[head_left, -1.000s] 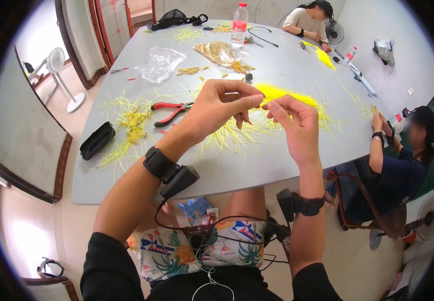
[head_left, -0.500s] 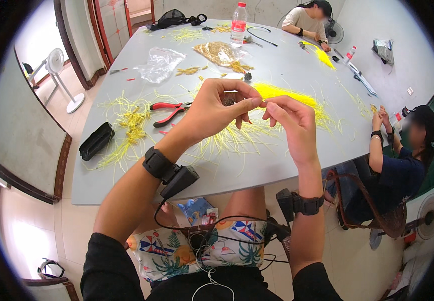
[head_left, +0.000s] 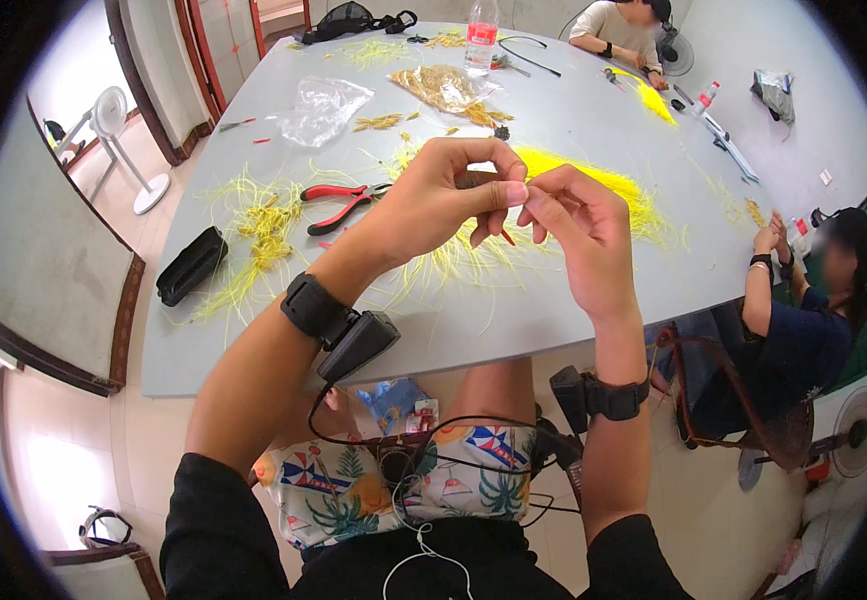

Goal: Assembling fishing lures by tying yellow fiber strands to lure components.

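Note:
Over the near middle of the table, my left hand (head_left: 431, 205) and my right hand (head_left: 591, 232) meet with thumbs and fingertips pinched together. What the fingertips grip is too small to name. Something dark brown (head_left: 469, 180) shows inside the curl of my left fingers, and a thin red tip (head_left: 507, 238) sticks out below them. Behind and under both hands lies a spread bundle of bright yellow strands (head_left: 593, 185). Just left of my left hand rest red-handled pliers (head_left: 338, 207), jaws partly behind the hand. Farther left is a tangle of yellow strands with golden pieces (head_left: 268, 235).
On the grey table (head_left: 243, 360) are a black tray (head_left: 193, 267), a clear plastic bag (head_left: 323, 108), a bag of golden pieces (head_left: 438, 88) and a water bottle (head_left: 480, 48). Two people sit along the right and far sides. Cables hang from my wrist straps.
Both hands stay pinched together at nearly the same spot. My right fingers have shifted closer against my left thumb tip, and the view has tilted slightly.

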`<state>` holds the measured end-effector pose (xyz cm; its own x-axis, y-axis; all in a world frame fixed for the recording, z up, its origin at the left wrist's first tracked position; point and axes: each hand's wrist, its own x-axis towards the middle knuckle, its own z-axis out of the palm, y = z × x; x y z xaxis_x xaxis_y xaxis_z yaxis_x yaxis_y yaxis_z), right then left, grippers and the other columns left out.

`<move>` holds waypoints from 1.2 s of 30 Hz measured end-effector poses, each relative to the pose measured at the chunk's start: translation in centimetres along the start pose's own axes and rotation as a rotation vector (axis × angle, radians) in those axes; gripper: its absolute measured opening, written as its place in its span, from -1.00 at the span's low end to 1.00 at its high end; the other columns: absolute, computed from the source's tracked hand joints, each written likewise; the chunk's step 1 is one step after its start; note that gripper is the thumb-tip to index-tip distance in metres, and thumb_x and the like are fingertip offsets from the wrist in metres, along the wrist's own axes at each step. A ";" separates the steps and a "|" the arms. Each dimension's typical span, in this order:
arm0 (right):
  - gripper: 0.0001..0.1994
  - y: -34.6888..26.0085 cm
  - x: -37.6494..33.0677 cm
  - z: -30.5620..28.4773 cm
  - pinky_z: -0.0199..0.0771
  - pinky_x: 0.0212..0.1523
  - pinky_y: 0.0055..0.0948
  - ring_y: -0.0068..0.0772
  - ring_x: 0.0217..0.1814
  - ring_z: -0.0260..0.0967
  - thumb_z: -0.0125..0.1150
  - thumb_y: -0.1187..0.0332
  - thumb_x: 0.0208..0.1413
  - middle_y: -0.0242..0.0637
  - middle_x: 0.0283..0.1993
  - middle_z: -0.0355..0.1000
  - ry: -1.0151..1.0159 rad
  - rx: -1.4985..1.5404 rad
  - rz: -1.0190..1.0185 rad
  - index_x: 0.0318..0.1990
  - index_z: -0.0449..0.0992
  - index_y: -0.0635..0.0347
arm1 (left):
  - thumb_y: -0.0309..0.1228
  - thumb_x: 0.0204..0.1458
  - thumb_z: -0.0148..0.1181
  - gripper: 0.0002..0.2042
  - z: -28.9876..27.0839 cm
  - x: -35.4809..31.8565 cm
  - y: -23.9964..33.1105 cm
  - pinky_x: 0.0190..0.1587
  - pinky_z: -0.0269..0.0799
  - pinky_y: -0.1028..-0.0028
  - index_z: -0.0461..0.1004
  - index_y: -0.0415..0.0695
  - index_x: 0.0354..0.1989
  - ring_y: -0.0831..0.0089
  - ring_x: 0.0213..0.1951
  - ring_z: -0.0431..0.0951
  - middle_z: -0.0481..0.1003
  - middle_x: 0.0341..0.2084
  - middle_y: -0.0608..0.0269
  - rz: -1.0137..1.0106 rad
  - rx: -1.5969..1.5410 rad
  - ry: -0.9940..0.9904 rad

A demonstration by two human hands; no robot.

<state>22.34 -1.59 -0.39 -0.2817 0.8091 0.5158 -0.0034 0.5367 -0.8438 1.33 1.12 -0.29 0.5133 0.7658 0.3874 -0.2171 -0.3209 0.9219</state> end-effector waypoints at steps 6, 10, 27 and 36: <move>-0.86 0.0 -0.2 0.5 0.49 -0.25 -0.56 -0.64 -0.24 0.50 0.26 0.41 0.37 -0.37 -0.28 0.57 0.021 -0.015 -0.068 -0.19 0.62 0.32 | -0.29 0.37 0.29 -0.80 0.2 -0.1 -0.5 -0.48 0.33 0.63 0.50 -0.17 -0.15 0.69 -0.47 0.47 0.50 -0.46 0.40 0.015 -0.007 -0.032; -0.87 -0.2 -0.1 0.8 0.52 -0.25 -0.55 -0.64 -0.26 0.49 0.24 0.45 0.35 -0.36 -0.30 0.57 0.050 -0.043 -0.090 -0.21 0.62 0.33 | -0.29 0.39 0.26 -0.80 0.1 -0.1 -0.6 -0.48 0.33 0.62 0.49 -0.17 -0.17 0.69 -0.47 0.46 0.49 -0.46 0.40 0.030 0.002 -0.048; -0.85 0.2 -0.2 1.2 0.64 -0.27 -0.48 -0.54 -0.30 0.53 0.20 0.45 0.38 -0.26 -0.30 0.57 0.086 0.204 -0.034 -0.16 0.61 0.39 | -0.27 0.42 0.21 -0.81 0.6 -0.2 -1.0 -0.51 0.32 0.66 0.46 -0.14 -0.11 0.68 -0.41 0.52 0.53 -0.34 0.34 0.032 -0.203 -0.089; -0.82 0.3 -0.2 1.9 0.73 -0.31 -0.41 -0.37 -0.38 0.64 0.19 0.42 0.39 -0.21 -0.34 0.58 0.126 0.343 -0.034 -0.20 0.59 0.39 | -0.31 0.44 0.17 -0.83 0.8 -0.3 -0.9 -0.54 0.28 0.71 0.43 -0.16 -0.11 0.72 -0.43 0.49 0.51 -0.37 0.35 0.024 -0.310 -0.082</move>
<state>20.57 -2.02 -1.01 -0.1552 0.8270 0.5404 -0.3382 0.4694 -0.8156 2.03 0.67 -1.23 0.5675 0.7083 0.4198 -0.4662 -0.1438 0.8729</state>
